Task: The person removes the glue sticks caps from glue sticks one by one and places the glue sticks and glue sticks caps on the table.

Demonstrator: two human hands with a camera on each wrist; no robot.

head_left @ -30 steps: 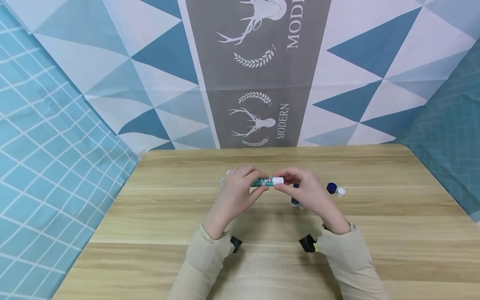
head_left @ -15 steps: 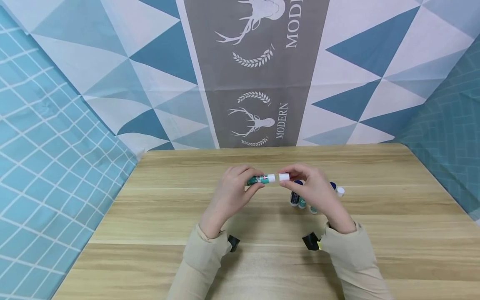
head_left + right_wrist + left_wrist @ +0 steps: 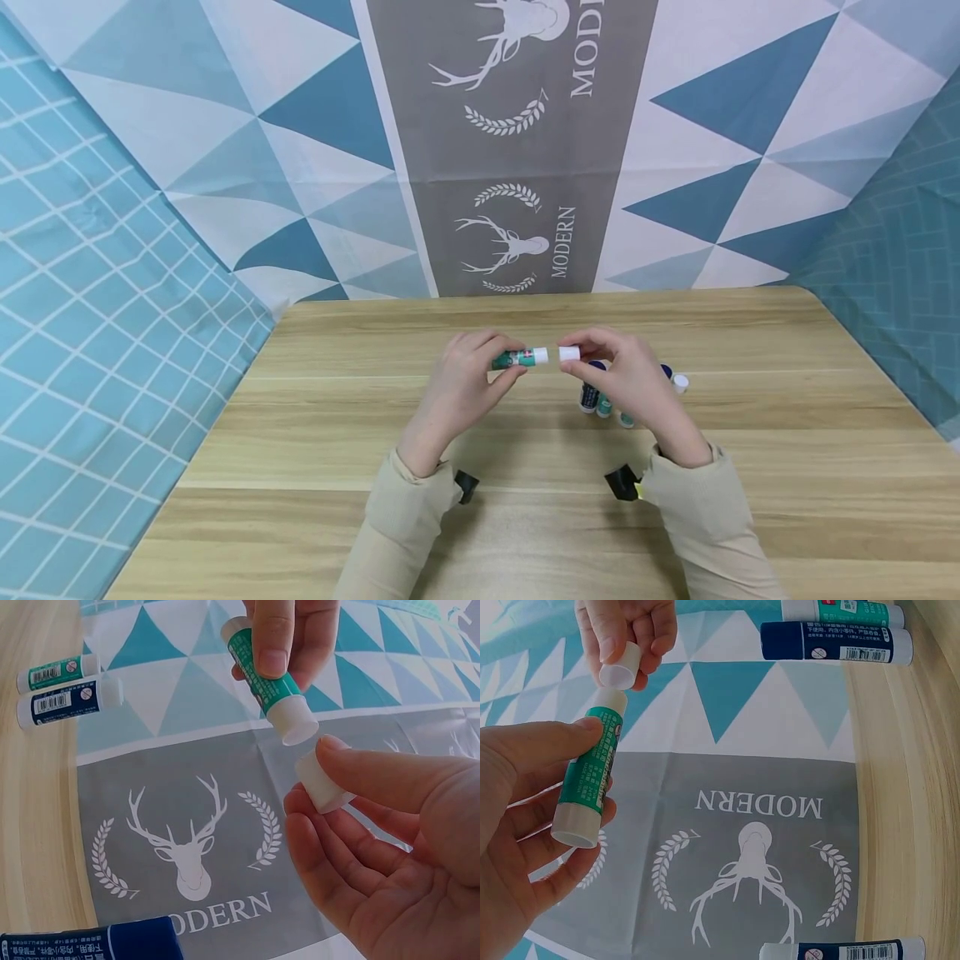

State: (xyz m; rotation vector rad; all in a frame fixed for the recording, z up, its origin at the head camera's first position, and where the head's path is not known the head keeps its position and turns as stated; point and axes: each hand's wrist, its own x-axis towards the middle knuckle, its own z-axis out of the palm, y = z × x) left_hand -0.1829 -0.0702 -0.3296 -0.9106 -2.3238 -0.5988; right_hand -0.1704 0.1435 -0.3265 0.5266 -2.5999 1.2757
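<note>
Above the wooden table [image 3: 337, 433], the left hand [image 3: 461, 392] grips a green glue stick [image 3: 517, 358], the right hand [image 3: 633, 387] pinches its white cap [image 3: 569, 353] just apart, with other glue sticks [image 3: 592, 398] standing beyond the right hand.

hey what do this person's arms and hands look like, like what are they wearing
Both arms are in long, loose beige sleeves that end at the wrists with soft cuffs. The left hand and the right hand are bare: no gloves, and no rings show. A small black device sits under the left wrist; a similar one under the right wrist has a small yellow-green mark beside it.
</note>
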